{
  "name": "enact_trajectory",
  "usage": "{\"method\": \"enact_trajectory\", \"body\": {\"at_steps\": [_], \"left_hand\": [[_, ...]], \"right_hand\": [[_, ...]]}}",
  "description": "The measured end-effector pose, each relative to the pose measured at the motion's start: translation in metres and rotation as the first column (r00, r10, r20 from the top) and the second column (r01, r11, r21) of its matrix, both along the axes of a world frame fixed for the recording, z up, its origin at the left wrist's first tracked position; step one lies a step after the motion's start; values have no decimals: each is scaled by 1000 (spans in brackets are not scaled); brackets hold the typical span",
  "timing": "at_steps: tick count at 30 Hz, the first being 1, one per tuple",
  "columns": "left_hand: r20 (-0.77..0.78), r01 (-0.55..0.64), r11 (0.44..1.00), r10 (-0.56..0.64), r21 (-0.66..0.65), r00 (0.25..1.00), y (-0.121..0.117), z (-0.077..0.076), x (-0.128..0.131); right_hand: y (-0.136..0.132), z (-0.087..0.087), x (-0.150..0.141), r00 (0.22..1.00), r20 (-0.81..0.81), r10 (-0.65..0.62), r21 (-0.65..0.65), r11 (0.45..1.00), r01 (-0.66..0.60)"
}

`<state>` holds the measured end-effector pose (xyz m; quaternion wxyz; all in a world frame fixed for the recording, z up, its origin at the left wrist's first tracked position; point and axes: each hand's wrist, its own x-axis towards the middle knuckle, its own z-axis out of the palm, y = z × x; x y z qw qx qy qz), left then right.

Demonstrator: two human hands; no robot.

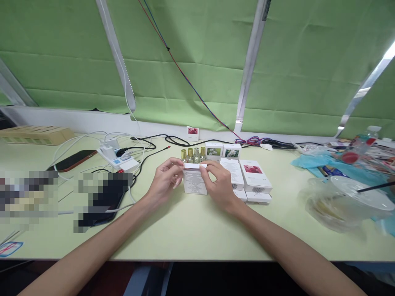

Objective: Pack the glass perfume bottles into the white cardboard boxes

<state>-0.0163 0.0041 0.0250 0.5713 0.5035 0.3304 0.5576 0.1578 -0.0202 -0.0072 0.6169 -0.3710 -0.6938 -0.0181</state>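
Upright on the pale table stands a small white printed box point(195, 183), between my two hands. My left hand point(165, 179) pinches its upper left corner with curled fingers. On the upper right edge, my right hand point(219, 181) grips the same box, thumb along the front. Just behind it are several small glass bottles with gold caps point(190, 155), their lower parts hidden by the box. Two upright white boxes with flower pictures point(231, 151) stand behind my right hand. To its right lie stacked white boxes, the top one with a pink flower picture point(253, 169).
A power strip point(119, 160) with tangled cables, a phone point(72, 160) and a blurred-out dark device point(106, 199) lie left. A yellow slotted block point(37, 135) sits far left. Rightward are a lidded cup in a plastic bag point(342, 201) and blue plastic point(308, 163). Another box point(193, 133) stands at the back.
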Motion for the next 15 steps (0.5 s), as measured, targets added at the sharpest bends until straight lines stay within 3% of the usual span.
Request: {"method": "enact_trajectory", "body": {"at_steps": [15], "left_hand": [[-10,-18,1000,18,8,1000,3,1,-1]], "right_hand": [[-1,2,0,1000,5,-10,-23,1000,10]]}}
